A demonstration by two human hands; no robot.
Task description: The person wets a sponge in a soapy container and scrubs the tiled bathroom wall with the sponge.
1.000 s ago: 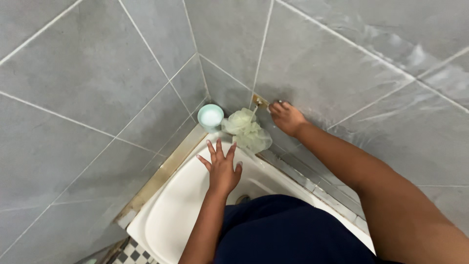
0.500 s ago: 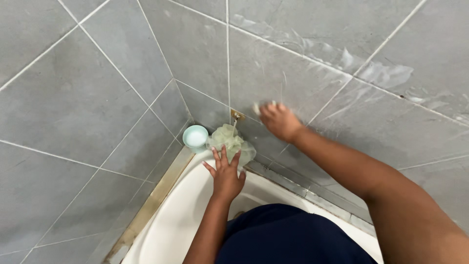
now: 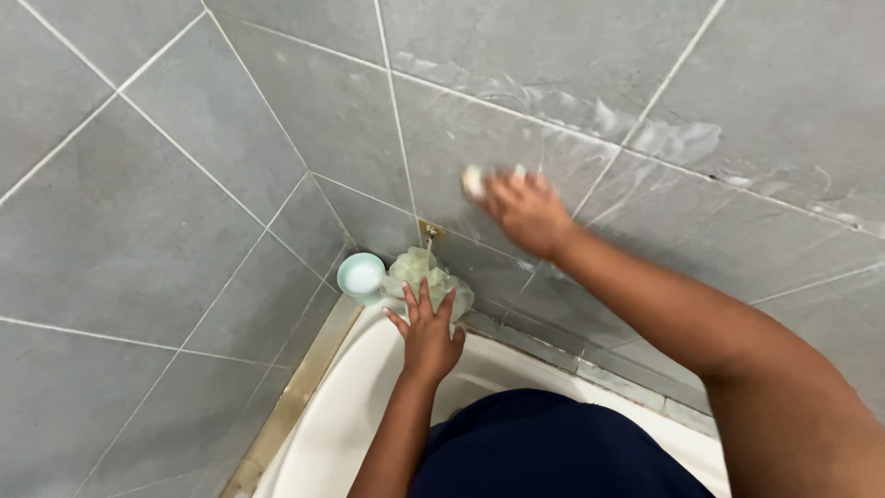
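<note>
My right hand (image 3: pixel 525 214) presses a small pale sponge or soap piece (image 3: pixel 474 181) against the grey tiled wall (image 3: pixel 572 83), blurred by motion. Soapy streaks (image 3: pixel 645 129) mark the tiles above and to its right. My left hand (image 3: pixel 427 330) rests flat with fingers spread on the rim of a white basin (image 3: pixel 341 415), its fingertips against a pale green mesh bath puff (image 3: pixel 417 269) that hangs from a small brass hook (image 3: pixel 430 230) in the corner.
A light blue round cup or lid (image 3: pixel 360 274) sits in the corner beside the puff. A brass-coloured strip (image 3: pixel 295 397) runs along the basin's left edge. Dark blue clothing (image 3: pixel 553 452) fills the bottom centre.
My right hand has moved up and away from the hook along the wall, leaving soapy streaks. The view has shifted; my left hand has stayed on the basin rim by the puff.
</note>
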